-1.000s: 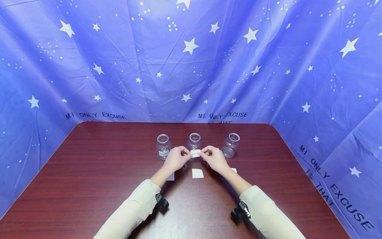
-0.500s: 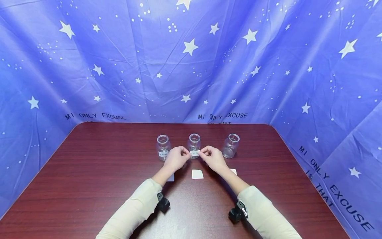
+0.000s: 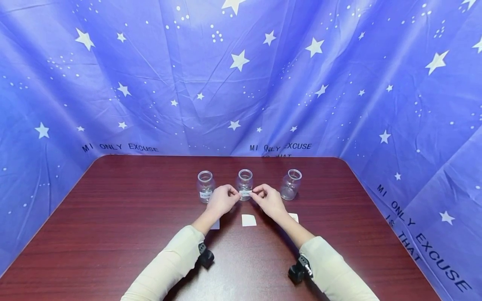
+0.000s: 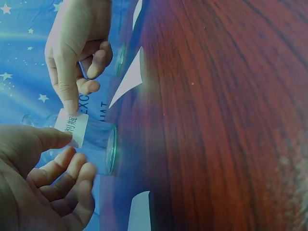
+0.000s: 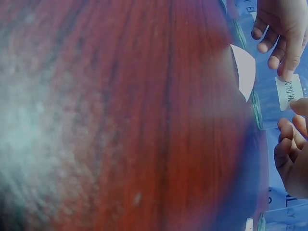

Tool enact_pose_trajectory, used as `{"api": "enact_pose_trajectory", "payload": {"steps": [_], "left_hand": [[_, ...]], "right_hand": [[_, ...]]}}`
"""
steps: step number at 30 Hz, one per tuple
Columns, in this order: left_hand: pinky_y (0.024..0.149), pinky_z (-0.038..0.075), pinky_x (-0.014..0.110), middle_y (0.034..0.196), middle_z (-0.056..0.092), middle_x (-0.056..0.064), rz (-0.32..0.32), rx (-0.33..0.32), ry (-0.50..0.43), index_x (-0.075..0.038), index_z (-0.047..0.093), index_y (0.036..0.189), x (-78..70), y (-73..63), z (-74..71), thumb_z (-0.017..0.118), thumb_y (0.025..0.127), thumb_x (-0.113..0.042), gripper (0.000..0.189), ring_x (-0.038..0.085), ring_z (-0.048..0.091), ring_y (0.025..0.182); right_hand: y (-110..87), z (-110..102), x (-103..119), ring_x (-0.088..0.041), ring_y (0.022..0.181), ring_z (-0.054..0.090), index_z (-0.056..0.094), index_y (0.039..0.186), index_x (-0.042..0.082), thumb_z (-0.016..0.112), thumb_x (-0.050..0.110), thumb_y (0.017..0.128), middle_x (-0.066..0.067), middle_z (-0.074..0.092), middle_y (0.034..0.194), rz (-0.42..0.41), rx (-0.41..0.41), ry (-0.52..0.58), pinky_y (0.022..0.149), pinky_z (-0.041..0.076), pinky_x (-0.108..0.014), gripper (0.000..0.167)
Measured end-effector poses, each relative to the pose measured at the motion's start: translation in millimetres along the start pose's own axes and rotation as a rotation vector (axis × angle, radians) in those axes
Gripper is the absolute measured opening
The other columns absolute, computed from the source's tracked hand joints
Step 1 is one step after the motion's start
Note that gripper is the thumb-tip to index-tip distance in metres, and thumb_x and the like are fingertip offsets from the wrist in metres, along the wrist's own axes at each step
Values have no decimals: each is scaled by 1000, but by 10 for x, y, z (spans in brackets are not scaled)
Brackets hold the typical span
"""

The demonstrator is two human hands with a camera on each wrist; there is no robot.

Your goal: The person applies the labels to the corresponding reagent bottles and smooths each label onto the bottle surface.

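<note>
A small white label with printed characters lies against the front of the middle glass jar. My left hand pinches the label's left end, its thumb over the label's face in the left wrist view. From the other side my right hand pinches the right end between thumb and index finger. In the right wrist view the label shows upright print between both hands. To the left stands a glass jar bearing a similar label; the right glass jar shows no label.
A white paper square lies on the dark red wooden table before the middle jar. Two more paper pieces, one left and one right, are partly hidden by my forearms. A blue starry curtain hangs behind.
The label has settled lower and flatter on the middle jar, both hands staying at its ends. The hands have barely moved; the view has shifted slightly.
</note>
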State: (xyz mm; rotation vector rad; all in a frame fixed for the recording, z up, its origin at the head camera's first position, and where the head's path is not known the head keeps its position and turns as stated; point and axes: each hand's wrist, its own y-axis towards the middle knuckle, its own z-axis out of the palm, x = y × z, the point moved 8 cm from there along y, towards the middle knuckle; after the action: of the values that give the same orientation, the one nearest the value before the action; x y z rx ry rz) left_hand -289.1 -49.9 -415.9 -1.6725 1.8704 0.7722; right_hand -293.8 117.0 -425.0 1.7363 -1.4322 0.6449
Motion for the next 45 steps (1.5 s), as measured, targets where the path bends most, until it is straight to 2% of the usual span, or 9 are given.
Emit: {"api": "enact_pose_trajectory", "payload": {"steps": [6, 11, 16, 20, 24, 28, 34, 41, 45], "left_hand": [[63, 47, 26, 71, 68, -1, -10, -4, 3, -12, 68, 82, -12, -13, -28, 67, 81, -31, 19, 10, 59, 65], [77, 51, 35, 94, 70, 8, -30, 9, 3, -4, 65, 104, 3, -9, -20, 67, 83, -33, 35, 20, 65, 88], [89, 49, 41, 116, 64, 16, -48, 36, -87, 0, 51, 127, 26, 3, 17, 68, 84, -28, 54, 27, 63, 104], [92, 49, 40, 123, 60, 21, -13, 58, -181, 2, 42, 136, 20, 24, 55, 67, 84, -24, 63, 31, 62, 108], [93, 49, 40, 125, 58, 22, 17, 75, -241, 2, 40, 137, -1, 32, 75, 66, 86, -20, 62, 32, 60, 112], [93, 49, 38, 124, 60, 19, 20, 70, -247, 0, 44, 135, 4, 46, 74, 64, 88, -20, 55, 30, 60, 112], [91, 50, 37, 122, 62, 19, 35, 51, -223, 0, 47, 133, -2, 57, 77, 63, 89, -21, 51, 29, 62, 109], [91, 50, 38, 122, 61, 19, 45, 45, -227, 2, 47, 132, -28, 42, 72, 63, 89, -20, 51, 29, 63, 108], [91, 50, 38, 122, 61, 19, 41, 43, -220, 1, 47, 133, -21, 38, 68, 63, 89, -20, 51, 29, 62, 109]], "right_hand": [[-12, -27, 2, -3, 44, 46, 60, 101, 4, 73, 19, 80, -5, 58, 64, 6, -17, 43, 44, 38, -19, 28], [-6, -27, -1, -11, 55, 55, 57, 110, 4, 74, 18, 79, -10, 64, 81, 24, -18, 58, 45, 42, -20, 38], [1, 4, 28, -25, 79, 65, 56, 116, 6, 75, 18, 77, -14, 67, 99, 19, -14, 61, 64, 53, -28, 45], [8, 46, 60, -30, 98, 64, 52, 122, 4, 76, 17, 77, -18, 65, 109, -5, -1, 81, 81, 53, -39, 53], [19, 102, 65, -28, 110, 61, 49, 129, 7, 77, 20, 77, -18, 64, 117, 0, 27, 88, 86, 52, -40, 60], [23, 141, 78, -25, 110, 62, 47, 132, 8, 77, 21, 77, -15, 64, 118, 11, 50, 106, 87, 52, -38, 64], [36, 124, 90, -28, 103, 64, 49, 130, 3, 74, 18, 80, -18, 66, 114, -20, 39, 117, 84, 53, -34, 58], [60, 108, 46, -30, 110, 62, 49, 133, 2, 67, 13, 85, -20, 62, 120, -11, 116, 197, 89, 51, -31, 53], [73, 107, 6, -29, 110, 61, 48, 135, 5, 65, 12, 87, -20, 60, 123, -3, 153, 220, 77, 54, -24, 51]]}}
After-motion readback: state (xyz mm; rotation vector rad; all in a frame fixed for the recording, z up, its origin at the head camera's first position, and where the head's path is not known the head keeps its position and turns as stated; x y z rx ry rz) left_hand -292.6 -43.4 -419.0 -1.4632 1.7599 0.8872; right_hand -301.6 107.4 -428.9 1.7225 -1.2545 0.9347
